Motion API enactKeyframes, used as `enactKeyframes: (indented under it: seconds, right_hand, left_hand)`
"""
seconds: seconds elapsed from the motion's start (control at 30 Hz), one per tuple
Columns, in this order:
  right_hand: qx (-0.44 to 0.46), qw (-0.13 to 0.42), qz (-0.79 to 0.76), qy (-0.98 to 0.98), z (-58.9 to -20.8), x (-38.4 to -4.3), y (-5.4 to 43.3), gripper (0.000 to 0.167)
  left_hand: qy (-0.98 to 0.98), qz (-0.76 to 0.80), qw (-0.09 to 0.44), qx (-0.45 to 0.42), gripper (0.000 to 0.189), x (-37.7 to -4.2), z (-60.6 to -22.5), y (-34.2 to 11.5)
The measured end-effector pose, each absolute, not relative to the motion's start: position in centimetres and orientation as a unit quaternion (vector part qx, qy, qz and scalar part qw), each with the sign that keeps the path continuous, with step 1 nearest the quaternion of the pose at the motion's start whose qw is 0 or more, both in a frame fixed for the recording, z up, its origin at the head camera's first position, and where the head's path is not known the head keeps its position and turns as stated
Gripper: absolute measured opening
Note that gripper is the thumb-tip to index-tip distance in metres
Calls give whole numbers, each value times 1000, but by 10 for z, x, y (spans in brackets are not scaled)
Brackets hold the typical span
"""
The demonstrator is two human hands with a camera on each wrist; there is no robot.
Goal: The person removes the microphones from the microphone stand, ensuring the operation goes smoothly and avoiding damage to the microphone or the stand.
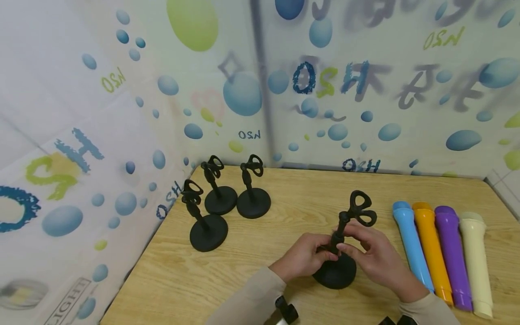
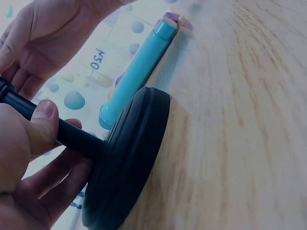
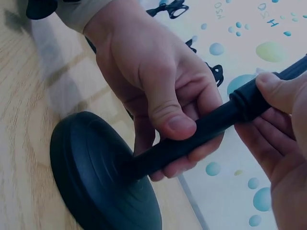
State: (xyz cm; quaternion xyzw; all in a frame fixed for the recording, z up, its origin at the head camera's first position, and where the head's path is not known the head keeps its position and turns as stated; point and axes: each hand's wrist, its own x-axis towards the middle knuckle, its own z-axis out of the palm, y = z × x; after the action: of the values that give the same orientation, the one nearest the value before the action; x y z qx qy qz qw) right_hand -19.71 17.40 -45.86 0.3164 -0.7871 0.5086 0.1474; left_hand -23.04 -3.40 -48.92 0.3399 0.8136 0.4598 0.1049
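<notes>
A black microphone stand (image 1: 335, 273) with a round base stands upright on the table, its clip (image 1: 363, 209) at the top. My left hand (image 1: 305, 255) grips the lower pole between thumb and fingers, just above the base. Higher up, my right hand (image 1: 375, 258) pinches the pole at its thicker collar (image 3: 245, 101). In the left wrist view the base (image 2: 127, 163) meets the wooden surface, and the left thumb (image 2: 44, 115) lies along the pole.
Three similar black stands (image 1: 208, 232) are grouped at the back left. On the right lie toy-like microphone tubes in a row: blue (image 1: 412, 243), orange (image 1: 433, 248), purple (image 1: 453, 255) and cream (image 1: 476, 262). A printed curtain (image 1: 243, 135) borders the wooden table (image 1: 162, 289) behind and left.
</notes>
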Motion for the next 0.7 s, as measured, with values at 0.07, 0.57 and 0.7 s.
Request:
enactKeyframes:
  seconds: [0.07,0.57,0.7]
  right_hand:
    - [326,128,526,-775,-459,-198,176,42]
    - [157,164,576,-785,-465,-178,157,45]
    - [165,175,574,-783,-464,-180,152,41]
  left_hand:
    - [816,455,100,341,16,-230,-489,-34]
    - [816,462,93,335,17,-228,-492,-36]
    - [815,463,98,333,17,-228,-492,-35]
